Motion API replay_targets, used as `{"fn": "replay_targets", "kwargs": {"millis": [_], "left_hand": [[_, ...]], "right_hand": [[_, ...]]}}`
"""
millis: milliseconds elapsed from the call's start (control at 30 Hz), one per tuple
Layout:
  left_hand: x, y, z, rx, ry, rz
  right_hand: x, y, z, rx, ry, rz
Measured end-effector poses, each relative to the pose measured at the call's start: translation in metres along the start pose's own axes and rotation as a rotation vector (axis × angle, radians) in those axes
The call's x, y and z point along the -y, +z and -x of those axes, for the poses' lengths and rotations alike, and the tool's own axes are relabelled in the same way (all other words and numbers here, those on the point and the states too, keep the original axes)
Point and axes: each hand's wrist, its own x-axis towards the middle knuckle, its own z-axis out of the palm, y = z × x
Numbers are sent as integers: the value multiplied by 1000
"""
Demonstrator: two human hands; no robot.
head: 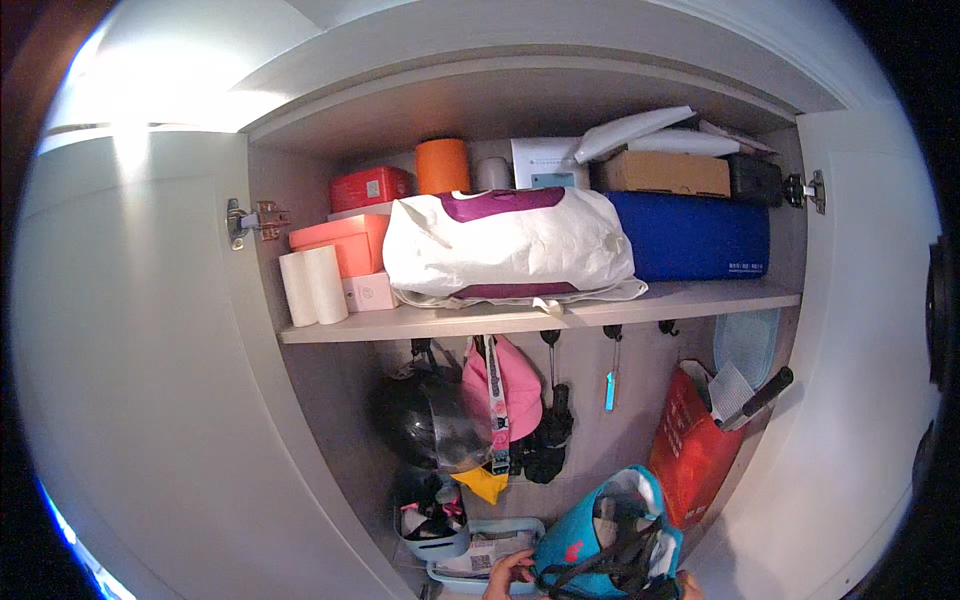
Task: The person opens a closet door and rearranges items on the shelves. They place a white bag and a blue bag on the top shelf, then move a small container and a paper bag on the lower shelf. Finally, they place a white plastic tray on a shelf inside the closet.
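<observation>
A teal tote bag [574,536] with a white lining and black straps stands open-topped at the bottom of the cabinet. My left hand [511,576] grips its left side, fingers curled against the fabric. At its lower right edge my right hand [688,585] is on the bag, mostly cut off by the picture's rim. Dark items lie inside the bag, too jumbled to name. Left of my left hand is a light blue tray [450,581] holding papers, and a grey-blue basket [433,547] of small things stands behind it.
Open cabinet doors [135,337] flank me. A black helmet [424,420], a pink cap [517,390] and a folded black umbrella [551,446] hang under the shelf [465,324]. A red bag [694,442] leans right. Above are a white bag [502,247] and a blue box [690,236].
</observation>
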Motion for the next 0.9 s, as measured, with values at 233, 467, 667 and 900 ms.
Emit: {"fn": "replay_targets", "kwargs": {"millis": [233, 467, 667, 900], "left_hand": [[-114, 5, -17, -145, 217, -450], [-282, -17, -113, -278, 1006, -771], [-421, -35, -187, -551, 1168, -1000], [-473, -95, -257, -628, 993, -1093]], "right_hand": [[-38, -77, -42, 102, -23, 14], [131, -78, -221, -159, -343, -249], [340, -61, -325, 96, -709, -171], [397, 9, -398, -348, -1290, 129]]}}
